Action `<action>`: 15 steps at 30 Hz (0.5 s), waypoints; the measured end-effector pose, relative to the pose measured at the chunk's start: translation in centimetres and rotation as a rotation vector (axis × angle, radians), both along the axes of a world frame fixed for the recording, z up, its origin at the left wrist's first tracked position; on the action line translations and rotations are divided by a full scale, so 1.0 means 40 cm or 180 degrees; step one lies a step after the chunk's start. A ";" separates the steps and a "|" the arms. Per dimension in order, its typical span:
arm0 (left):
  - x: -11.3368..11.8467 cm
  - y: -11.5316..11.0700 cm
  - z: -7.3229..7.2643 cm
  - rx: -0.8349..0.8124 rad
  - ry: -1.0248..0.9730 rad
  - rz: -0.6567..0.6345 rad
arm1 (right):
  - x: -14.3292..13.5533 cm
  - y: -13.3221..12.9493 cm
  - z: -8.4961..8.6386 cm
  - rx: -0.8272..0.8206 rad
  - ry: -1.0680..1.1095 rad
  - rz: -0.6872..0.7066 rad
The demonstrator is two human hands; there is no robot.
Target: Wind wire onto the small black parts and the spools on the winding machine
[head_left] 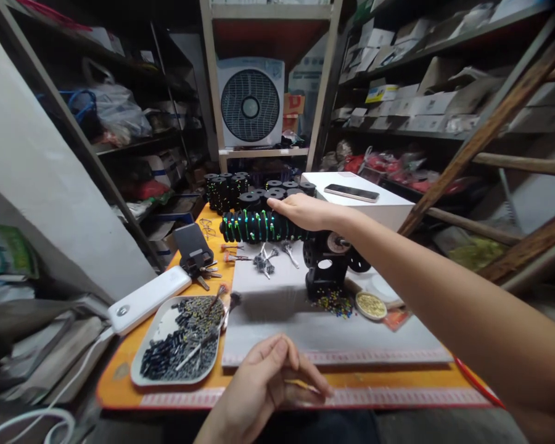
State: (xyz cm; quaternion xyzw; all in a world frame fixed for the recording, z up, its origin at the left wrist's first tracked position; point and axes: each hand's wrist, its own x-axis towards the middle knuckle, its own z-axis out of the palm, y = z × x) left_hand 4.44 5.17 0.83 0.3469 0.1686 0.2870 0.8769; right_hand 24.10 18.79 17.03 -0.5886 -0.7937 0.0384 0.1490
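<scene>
A black ribbed roll point(259, 226), wound with green and bright beaded strands, lies level above the white board point(268, 333). My right hand point(300, 211) reaches over it from the right and grips its top, the thumb pointing left and the other fingers largely hidden. A black stand point(326, 271) is at the roll's right end. Low in the middle, my left hand point(272, 376) is palm up, thumb pressed to the curled forefinger. Whatever it pinches, if anything, is too small to make out. Small coloured beads point(335, 302) lie at the stand's foot.
A tray point(136, 373) of small dark and grey pieces is at left, beside a white power bank point(150, 300) and keys point(203, 280). More black rolls point(226, 191) stand behind. A phone point(351, 192) rests on a white box point(388, 206). A small dish point(370, 306) holds pale bits.
</scene>
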 end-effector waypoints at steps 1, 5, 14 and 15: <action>-0.003 -0.002 0.005 0.0009 0.0064 -0.0009 | -0.002 -0.002 -0.004 0.0038 0.0012 0.0017; -0.007 -0.007 0.005 0.0012 0.0094 -0.0034 | -0.009 -0.022 -0.017 0.0284 -0.0006 0.0085; -0.001 -0.006 -0.066 -0.0056 -0.0155 -0.0055 | -0.020 -0.060 -0.026 0.0755 -0.0205 0.0143; -0.003 -0.004 -0.072 -0.0043 -0.0156 -0.0076 | -0.019 -0.059 -0.025 0.0739 -0.0199 0.0142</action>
